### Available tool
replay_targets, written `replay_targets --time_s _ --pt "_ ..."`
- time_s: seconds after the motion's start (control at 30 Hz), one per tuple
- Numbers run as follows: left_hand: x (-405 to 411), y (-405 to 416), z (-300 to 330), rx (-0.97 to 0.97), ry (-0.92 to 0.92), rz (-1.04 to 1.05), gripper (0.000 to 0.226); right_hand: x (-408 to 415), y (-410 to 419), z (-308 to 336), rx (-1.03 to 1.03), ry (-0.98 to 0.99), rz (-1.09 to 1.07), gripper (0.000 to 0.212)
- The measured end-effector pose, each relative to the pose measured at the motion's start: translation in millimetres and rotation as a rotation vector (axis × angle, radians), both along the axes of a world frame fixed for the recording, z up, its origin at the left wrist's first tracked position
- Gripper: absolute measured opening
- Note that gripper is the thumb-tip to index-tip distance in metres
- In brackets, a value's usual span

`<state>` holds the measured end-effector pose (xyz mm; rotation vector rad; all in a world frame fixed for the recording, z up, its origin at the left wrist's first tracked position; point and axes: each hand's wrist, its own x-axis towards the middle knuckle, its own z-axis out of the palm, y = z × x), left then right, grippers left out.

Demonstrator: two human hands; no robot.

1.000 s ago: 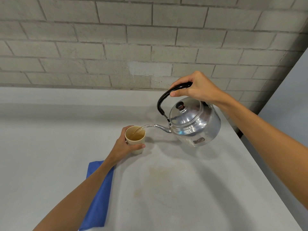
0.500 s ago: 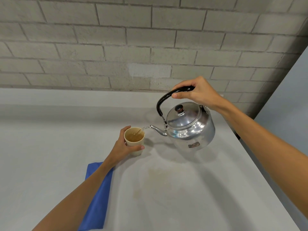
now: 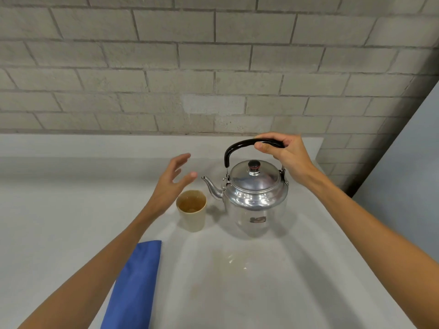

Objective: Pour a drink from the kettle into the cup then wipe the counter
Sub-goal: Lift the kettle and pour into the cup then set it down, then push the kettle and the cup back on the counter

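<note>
A shiny steel kettle [image 3: 255, 203] with a black handle stands upright on the grey counter [image 3: 71, 222], its spout pointing left. My right hand [image 3: 283, 154] grips the handle from above. A beige cup [image 3: 193, 218] holding brown drink stands just left of the kettle. My left hand [image 3: 172, 182] hovers open above and behind the cup, not touching it. A folded blue cloth [image 3: 135, 286] lies on the counter under my left forearm. A faint brownish wet patch [image 3: 237, 262] marks the counter in front of the kettle.
A grey brick wall [image 3: 213, 67] rises behind the counter. The counter's right edge [image 3: 361, 245] runs diagonally, with a drop to a pale floor beyond it.
The kettle has tipped back upright and come down onto the counter beside the cup. Pouring has stopped. My left hand has let go of the cup and lifted away, fingers spread.
</note>
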<state>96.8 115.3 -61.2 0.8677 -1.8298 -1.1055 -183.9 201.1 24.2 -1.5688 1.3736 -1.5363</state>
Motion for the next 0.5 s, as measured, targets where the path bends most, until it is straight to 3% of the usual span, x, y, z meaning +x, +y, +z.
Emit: replay_targets --time_s 0.23,0.4,0.5 --pt "-65.2 -18.0 36.1 -0.106 -0.108 -0.124 0.06 -7.4 -22.4 -17.6 0.032 -0.044 -0.016 0.016" --pt "-102.8 -36.2 29.4 -0.07 -0.155 -0.188 0.062 -17.7 -43.4 -34.9 0.074 -0.082 -0.049 0.017" --pt "-118.5 -50.5 20.8 -0.024 -0.157 -0.191 0.052 -26.0 -57.3 -46.3 0.101 -0.119 -0.07 0.018"
